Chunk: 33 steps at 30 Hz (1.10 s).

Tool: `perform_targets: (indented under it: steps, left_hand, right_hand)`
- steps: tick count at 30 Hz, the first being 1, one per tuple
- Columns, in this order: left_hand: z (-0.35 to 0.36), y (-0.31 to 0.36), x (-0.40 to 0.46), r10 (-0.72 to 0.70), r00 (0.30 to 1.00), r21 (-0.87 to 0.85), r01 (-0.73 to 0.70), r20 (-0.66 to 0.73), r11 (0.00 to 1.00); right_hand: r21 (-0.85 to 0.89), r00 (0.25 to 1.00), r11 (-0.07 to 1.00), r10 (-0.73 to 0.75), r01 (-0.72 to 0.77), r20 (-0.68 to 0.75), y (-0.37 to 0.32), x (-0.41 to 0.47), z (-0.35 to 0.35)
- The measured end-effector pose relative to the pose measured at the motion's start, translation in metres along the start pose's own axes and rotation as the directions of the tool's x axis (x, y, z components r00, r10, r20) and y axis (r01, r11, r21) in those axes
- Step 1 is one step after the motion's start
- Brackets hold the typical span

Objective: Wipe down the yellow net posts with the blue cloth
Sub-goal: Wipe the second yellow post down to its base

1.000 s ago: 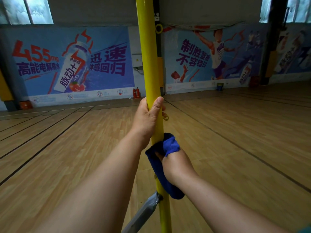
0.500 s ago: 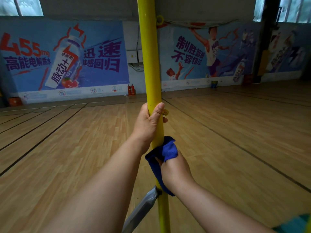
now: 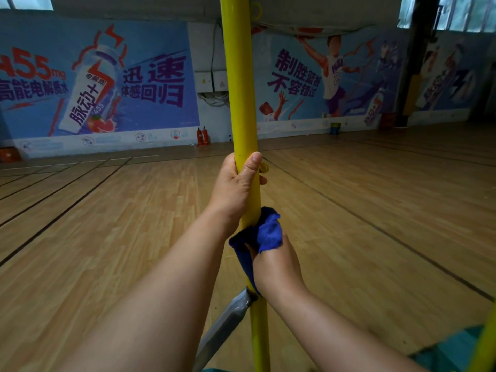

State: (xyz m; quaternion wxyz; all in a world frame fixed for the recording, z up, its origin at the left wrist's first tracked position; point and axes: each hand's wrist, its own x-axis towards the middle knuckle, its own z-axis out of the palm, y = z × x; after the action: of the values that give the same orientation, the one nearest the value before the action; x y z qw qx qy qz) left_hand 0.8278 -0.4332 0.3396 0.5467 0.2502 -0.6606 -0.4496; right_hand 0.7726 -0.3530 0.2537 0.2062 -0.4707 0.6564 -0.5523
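A: Change since one second ago: the blue cloth (image 3: 264,233) and the right hand (image 3: 277,264) have travelled up the yellow net post (image 3: 240,98) and now sit just beneath the left hand (image 3: 234,189). The left hand's grip is unchanged.

B: Hand states?

A: Left hand: fingers curled round the post, thumb laid up its front face. Right hand: wrapped round the post with the cloth bunched between palm and post; its fingertips are hidden behind the post.

B: Position of the post?

A: Upright, centre of view, on the wooden floor (image 3: 375,210). A grey brace (image 3: 225,322) joins it directly below the right hand.

B: Procedure for this stroke?

A: Judgement: keep the cloth encircling the post so the rear face is covered. Hold steady with the left hand. Shift the left hand higher before the next upward pass, otherwise the band beneath it stays unwiped.
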Motion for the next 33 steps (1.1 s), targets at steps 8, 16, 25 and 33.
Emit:
perform_targets:
  steps: [8, 16, 25, 33]
  left_hand:
    - [0.0, -0.005, 0.0, 0.025, 1.0, -0.022, -0.025, -0.002, 0.999]
    - [0.001, -0.006, 0.0, 0.02, 1.0, -0.036, -0.02, -0.004, 0.999]
    - [0.002, -0.012, 0.002, 0.05, 0.999, -0.075, -0.051, -0.008, 0.996]
    - [0.007, -0.028, 0.0, 0.13, 0.991, -0.062, -0.132, -0.042, 0.989]
  right_hand:
    - [-0.132, 0.996, 0.991, 0.026, -0.037, -0.085, 0.021, -0.02, 0.007]
    - [-0.205, 0.998, 0.977, 0.062, -0.061, -0.003, 0.005, -0.001, 0.004]
    - [-0.088, 0.994, 0.993, 0.077, -0.083, -0.073, 0.006, 0.005, 0.006]
    - [-0.017, 0.999, 1.0, 0.021, -0.021, -0.031, 0.036, -0.012, 0.007]
